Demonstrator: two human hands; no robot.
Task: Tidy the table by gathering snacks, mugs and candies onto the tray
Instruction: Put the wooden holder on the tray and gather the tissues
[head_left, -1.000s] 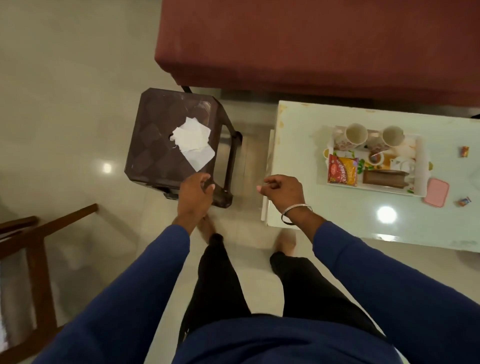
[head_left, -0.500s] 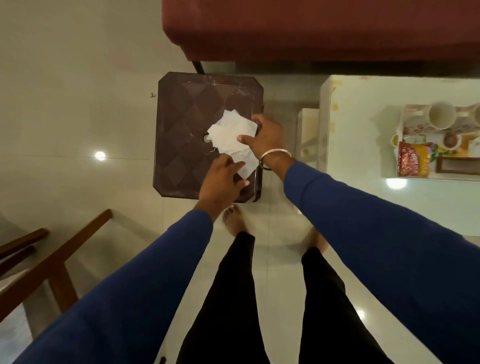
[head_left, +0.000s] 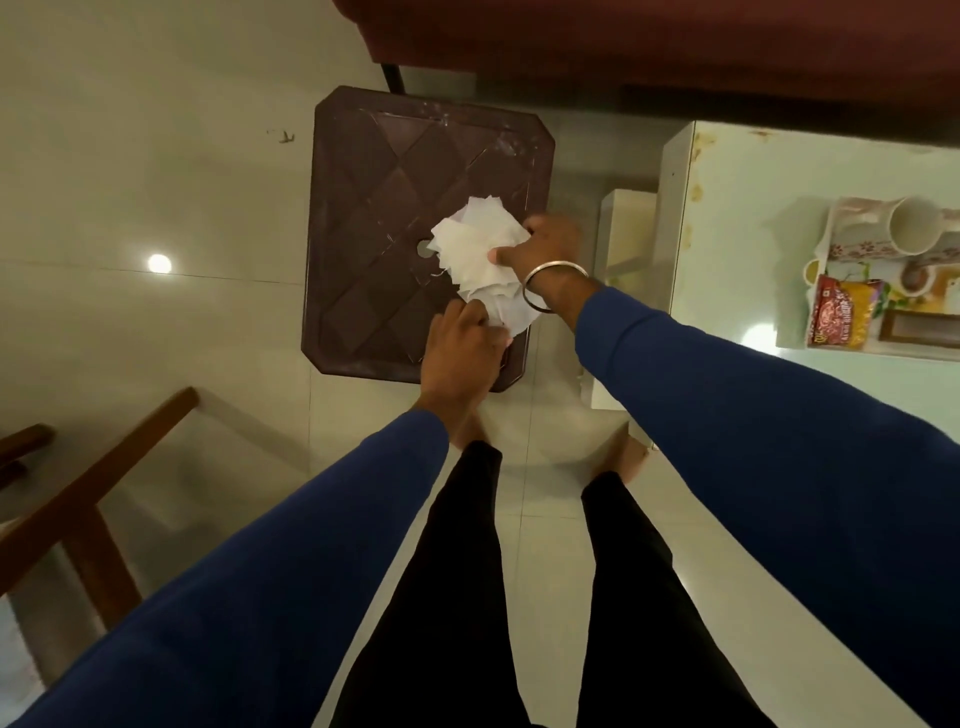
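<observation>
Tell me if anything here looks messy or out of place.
Yes: a loose pile of crumpled white paper napkins lies on the dark brown plastic stool, beside the table. The right hand and left hand are both gripping it. The stool's far corner looks scuffed whitish.

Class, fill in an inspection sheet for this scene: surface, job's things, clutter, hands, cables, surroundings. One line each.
Surface: pale table at right, brown stool in the middle.
Job's things: tray on the table holds a mug and a snack packet.
Clutter: white tissues on the stool.
Hands: left hand and right hand both gather the tissues.
Cables: nothing seen.
Surroundings: red sofa, wooden chair, tiled floor.
</observation>
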